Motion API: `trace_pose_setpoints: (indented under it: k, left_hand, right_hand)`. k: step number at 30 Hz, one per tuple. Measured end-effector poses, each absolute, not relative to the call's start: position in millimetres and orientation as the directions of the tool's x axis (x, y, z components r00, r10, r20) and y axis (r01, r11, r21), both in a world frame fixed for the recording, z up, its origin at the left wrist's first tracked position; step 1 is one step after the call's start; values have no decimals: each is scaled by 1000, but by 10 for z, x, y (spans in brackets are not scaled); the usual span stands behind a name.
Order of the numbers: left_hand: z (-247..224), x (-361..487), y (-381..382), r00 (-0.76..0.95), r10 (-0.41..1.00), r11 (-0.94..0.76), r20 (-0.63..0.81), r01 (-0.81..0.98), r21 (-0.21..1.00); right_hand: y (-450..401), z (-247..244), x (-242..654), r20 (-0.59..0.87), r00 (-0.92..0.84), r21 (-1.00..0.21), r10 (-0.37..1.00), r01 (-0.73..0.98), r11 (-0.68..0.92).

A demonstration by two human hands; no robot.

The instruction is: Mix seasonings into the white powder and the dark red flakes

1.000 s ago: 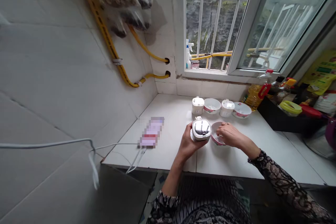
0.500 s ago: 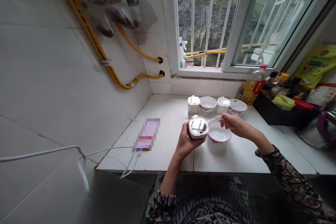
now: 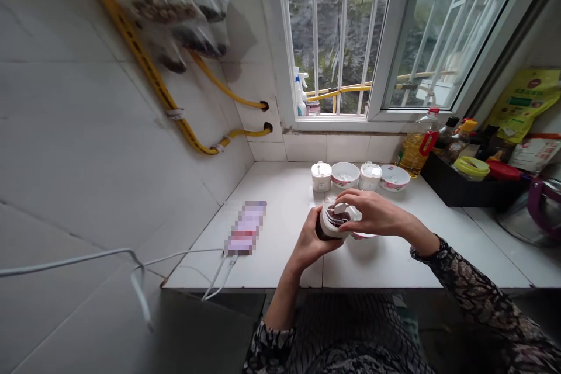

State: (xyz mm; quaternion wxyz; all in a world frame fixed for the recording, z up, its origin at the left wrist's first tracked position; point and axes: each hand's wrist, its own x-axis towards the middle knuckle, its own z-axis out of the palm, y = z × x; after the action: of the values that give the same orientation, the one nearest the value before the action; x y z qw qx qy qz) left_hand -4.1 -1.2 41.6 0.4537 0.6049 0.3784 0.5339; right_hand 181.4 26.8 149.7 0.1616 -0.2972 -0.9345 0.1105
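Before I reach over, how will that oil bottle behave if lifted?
The plastic oil bottle looks mostly full, so probably heavy for its size. Tall and narrow, it could tip if pushed high. Its red handle should help grip.

The left grip [image 3: 310, 247] is held low and closed, turned palm-inward, with its fingers [image 3: 305, 239] curled upward. The right grip [image 3: 372, 213] is extended across from the right and arched palm-down, with its fingers [image 3: 346, 197] stretched leftward and slightly spread, their tips brought close above the left grip. The left forearm [image 3: 283, 298] is raised steeply from below, while the right forearm [image 3: 421, 231] is angled more shallowly. Dark patterned sleeves [image 3: 473, 286] are worn down to both wrists.
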Motion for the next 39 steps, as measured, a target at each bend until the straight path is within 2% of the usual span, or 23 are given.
trace_pose_setpoints:
  k: [3,5,7,10,13,19,25,28,32,39]
  left_hand:
    - [409,-73,20,164,939,-300,303,-46,953]
    - [406,-85,41,182,931,-311,316,-53,949]
    - [412,-92,62,203,921,-330,334,-52,942]
    - [441,-95,107,240,905,-354,350,-30,935]
    - [490,-95,183,256,894,-385,369,16,923]
    - [589,-92,369,280,882,-410,379,58,910]
    - [630,-51,538,338,862,-432,378,98,897]
    - [672,-29,600,352,816,-549,459,221,806]
    - [729,-2,643,403,719,-695,565,424,581]
    - [710,20,689,495,641,-733,587,621,277]
  right_hand:
    - [321,1531,1844,270,-763,-284,587,519,806]
    - [390,1524,1866,353,-712,-308,607,524,794]
    - [488,1505,1891,464,-597,-351,654,554,755]
    - [645,1488,1930,551,-438,-413,710,596,689]
    - [747,1502,1962,590,-380,-415,712,614,671]
    - [788,1527,1994,662,-266,-318,701,747,584]
    - [838,1593,2073,603,-219,-269,767,850,454]
    - [835,1602,2176,562,-188,-307,805,857,414]
    - [782,1524,2340,525,-176,-346,833,849,398]
    - [714,1282,2496,440,-180,-369,880,857,360]
